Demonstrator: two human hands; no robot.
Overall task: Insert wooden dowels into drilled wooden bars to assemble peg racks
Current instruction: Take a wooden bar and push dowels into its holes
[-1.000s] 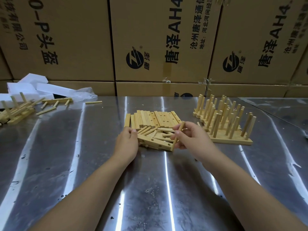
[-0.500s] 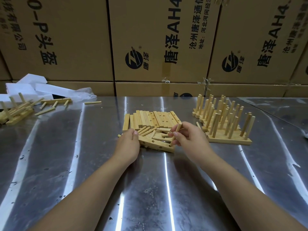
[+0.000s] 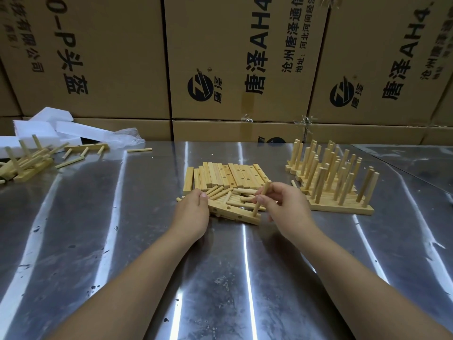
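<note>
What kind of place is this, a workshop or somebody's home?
Probably a small workshop or warehouse corner, not a home: printed cardboard cartons are stacked along the back, the work surface is a scuffed sheet-metal table, and finished peg racks stand beside a pile of drilled wooden bars.

On the shiny metal surface, a row of drilled wooden bars lies centrally, loose wooden dowels just nearer, a single drilled bar nearest. To the right stand pegged wooden racks; brown cardboard boxes behind.
</note>
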